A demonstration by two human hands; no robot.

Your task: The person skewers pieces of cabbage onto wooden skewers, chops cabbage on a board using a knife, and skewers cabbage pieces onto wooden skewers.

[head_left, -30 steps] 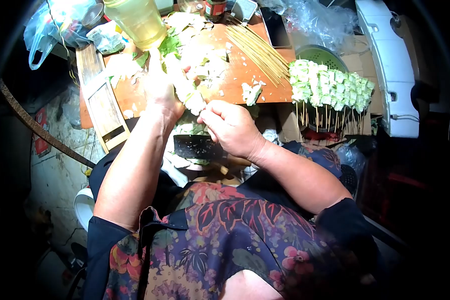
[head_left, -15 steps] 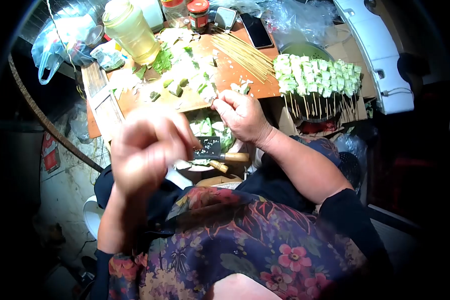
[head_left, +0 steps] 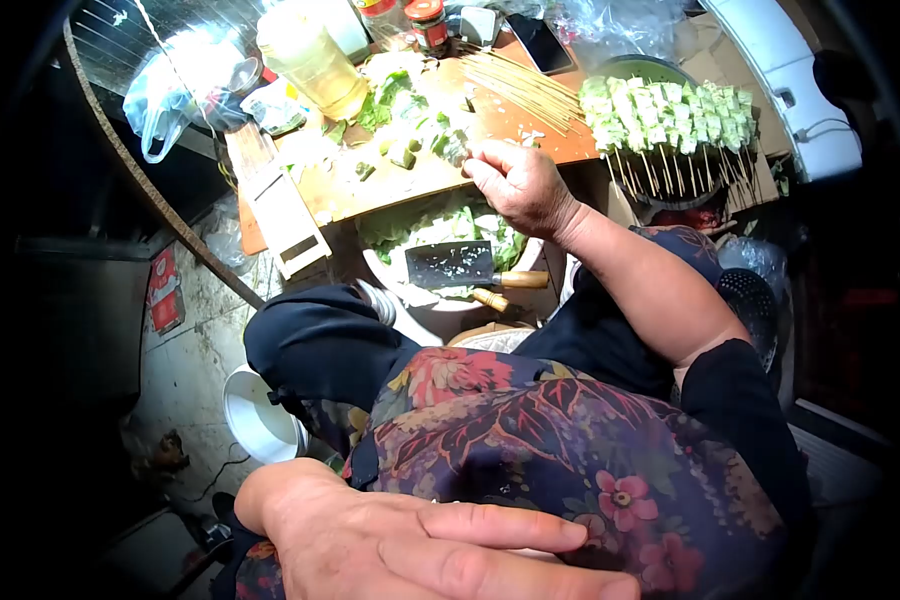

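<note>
My left hand (head_left: 410,545) lies close to the camera at the bottom, in front of the floral garment (head_left: 490,440), with its fingers stretched out. At the table's front edge my right hand (head_left: 526,186) is closed in a pinch beside pale chopped vegetable bits; what sits between thumb and finger is too small to make out. Green vegetable chunks (head_left: 403,157) and leaves (head_left: 375,110) lie on the orange table (head_left: 335,205) to its left. Below the hand, a cleaver (head_left: 450,264) flecked with white bits rests across a white basin (head_left: 378,270) of cut greens.
Loose bamboo skewers (head_left: 530,90) and a phone (head_left: 539,44) lie at the back. Skewered pale-green pieces (head_left: 670,115) fill the right side. A jug of yellowish liquid (head_left: 315,70), a red-lidded jar (head_left: 427,25) and a grater-like board (head_left: 282,215) are around the table; a white bucket (head_left: 260,415) stands below.
My left hand has dropped from in front of the table to near my chest, its fingers now extended. My right hand stays pinched at the table edge. The view has shifted left.
</note>
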